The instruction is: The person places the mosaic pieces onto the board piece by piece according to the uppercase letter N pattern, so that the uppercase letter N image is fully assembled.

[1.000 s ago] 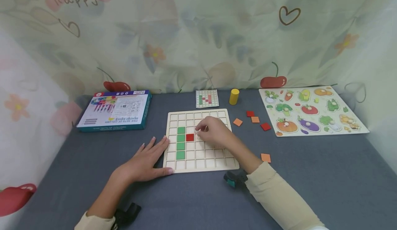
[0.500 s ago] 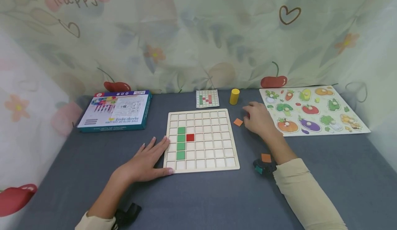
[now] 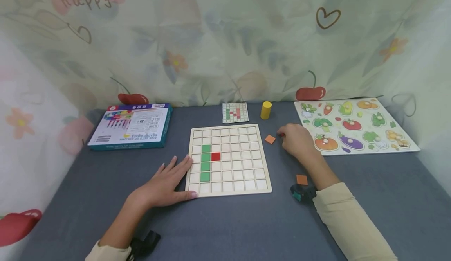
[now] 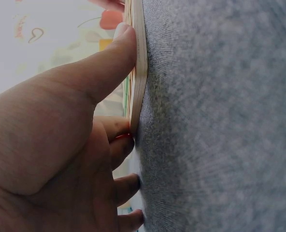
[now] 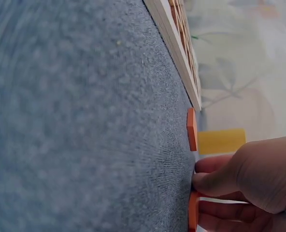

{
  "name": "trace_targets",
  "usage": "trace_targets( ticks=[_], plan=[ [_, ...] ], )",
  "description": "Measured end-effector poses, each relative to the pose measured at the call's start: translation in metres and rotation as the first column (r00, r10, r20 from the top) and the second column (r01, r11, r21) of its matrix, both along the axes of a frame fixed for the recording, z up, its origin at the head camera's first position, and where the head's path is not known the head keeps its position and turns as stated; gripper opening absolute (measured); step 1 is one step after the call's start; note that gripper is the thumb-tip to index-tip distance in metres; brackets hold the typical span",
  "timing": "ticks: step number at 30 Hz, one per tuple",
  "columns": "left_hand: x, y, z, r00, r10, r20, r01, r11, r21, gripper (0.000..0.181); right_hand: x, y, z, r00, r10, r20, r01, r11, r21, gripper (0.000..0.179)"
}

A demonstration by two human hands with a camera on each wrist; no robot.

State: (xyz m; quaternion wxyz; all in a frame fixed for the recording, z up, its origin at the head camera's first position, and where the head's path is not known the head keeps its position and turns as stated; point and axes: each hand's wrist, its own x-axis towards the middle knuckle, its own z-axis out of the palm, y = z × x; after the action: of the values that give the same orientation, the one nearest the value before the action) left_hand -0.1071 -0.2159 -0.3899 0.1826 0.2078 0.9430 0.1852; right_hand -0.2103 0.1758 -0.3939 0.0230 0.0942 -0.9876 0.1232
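A pale wooden grid board (image 3: 243, 175) lies on the table. Several green tiles (image 3: 205, 157) form a column in it, with one red tile (image 3: 216, 157) beside them. My left hand (image 3: 163, 188) rests with spread, straight fingers against the board's left edge, thumb at the near left corner. Right of the board, my right hand (image 3: 297, 139) is low at the table, thumb and forefinger close together. Whether a tile is between them is hidden. An orange tile (image 5: 193, 212) lies beneath the right fingers, partly covered by the thumb. Another orange tile (image 3: 270, 139) lies just left of the fingertips.
A third orange tile (image 3: 302, 179) lies near the right wrist camera. Behind the board are a small pattern card (image 3: 235, 112) and a yellow cylinder (image 3: 266, 110). A vegetable puzzle board (image 3: 356, 126) lies right, a flat box (image 3: 130, 126) left. A printed curtain (image 3: 218, 38) hangs behind.
My right hand has moved from over the board to the loose tiles on the right, then slightly lower toward the near side. The red and orange tiles there are now covered. The left hand stays still.
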Motion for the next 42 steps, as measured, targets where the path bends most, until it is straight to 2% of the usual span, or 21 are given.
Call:
trace_targets(
  ticks=[16, 23, 28, 34, 38, 42],
  plan=[
    [0.001, 0.000, 0.001, 1.000, 0.006, 0.009, -0.006, 1.000, -0.008, 0.101, 0.004, 0.003, -0.004, 1.000, -0.006, 0.008, 0.007, 0.993, -0.118, 0.021],
    [0.000, 0.000, 0.002, 1.000, -0.001, 0.001, 0.001, 1.000, -0.003, 0.101, 0.005, 0.006, -0.006, 1.000, -0.001, 0.011, 0.003, 0.979, -0.204, 0.026],
    [0.000, 0.000, 0.002, 1.000, 0.000, 0.003, 0.000, 1.000, -0.002, 0.100, 0.009, 0.005, -0.003, 1.000, -0.011, 0.005, 0.012, 0.959, -0.285, 0.027],
    [0.001, 0.000, 0.004, 1.000, -0.001, -0.002, 0.001, 1.000, 0.006, 0.100, 0.015, -0.003, 0.003, 0.999, -0.023, -0.039, 0.007, 0.930, -0.367, 0.022],
    [0.001, 0.000, 0.005, 1.000, 0.000, -0.005, 0.000, 1.000, 0.003, 0.100, 0.019, -0.013, 0.006, 0.999, 0.016, -0.050, -0.036, 0.907, -0.420, 0.019],
    [0.002, 0.000, 0.006, 1.000, 0.001, -0.004, -0.001, 1.000, 0.003, 0.100, 0.022, -0.024, 0.008, 0.997, 0.080, -0.011, -0.076, 0.877, -0.474, 0.012]
  ],
)
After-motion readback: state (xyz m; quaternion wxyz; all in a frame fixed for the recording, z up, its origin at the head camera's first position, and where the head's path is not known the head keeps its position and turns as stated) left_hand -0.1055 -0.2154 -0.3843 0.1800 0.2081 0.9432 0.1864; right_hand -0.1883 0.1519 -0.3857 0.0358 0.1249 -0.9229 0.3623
